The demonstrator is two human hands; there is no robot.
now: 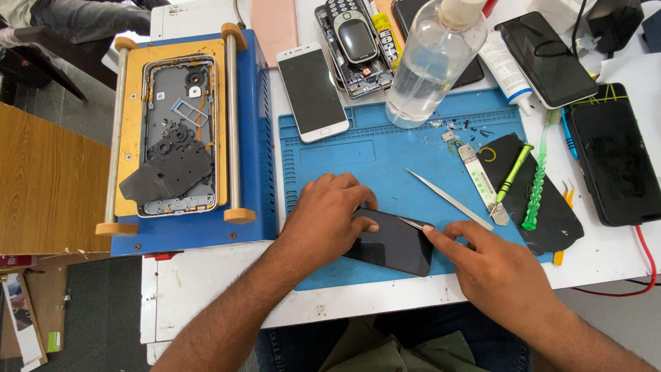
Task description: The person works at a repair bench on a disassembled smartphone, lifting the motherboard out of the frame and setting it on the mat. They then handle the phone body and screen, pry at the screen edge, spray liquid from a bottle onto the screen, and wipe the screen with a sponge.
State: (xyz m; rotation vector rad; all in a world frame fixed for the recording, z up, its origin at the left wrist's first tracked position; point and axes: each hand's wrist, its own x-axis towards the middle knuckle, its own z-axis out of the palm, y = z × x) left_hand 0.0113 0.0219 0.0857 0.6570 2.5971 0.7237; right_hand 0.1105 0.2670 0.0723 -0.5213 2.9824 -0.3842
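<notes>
Centrally, hands (406, 238) pressing black phone (392, 242); bottle (430, 58) holds clear liquid.

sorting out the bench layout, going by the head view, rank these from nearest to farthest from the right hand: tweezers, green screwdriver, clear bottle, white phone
1. Tweezers, on the blue mat just above the right hand.
2. Green screwdriver, up and to the right, on a black panel.
3. Clear bottle and white phone, both at the mat's far edge; too close to call.

Two bare forearms, no sleeves; dark blue trousers below
</notes>
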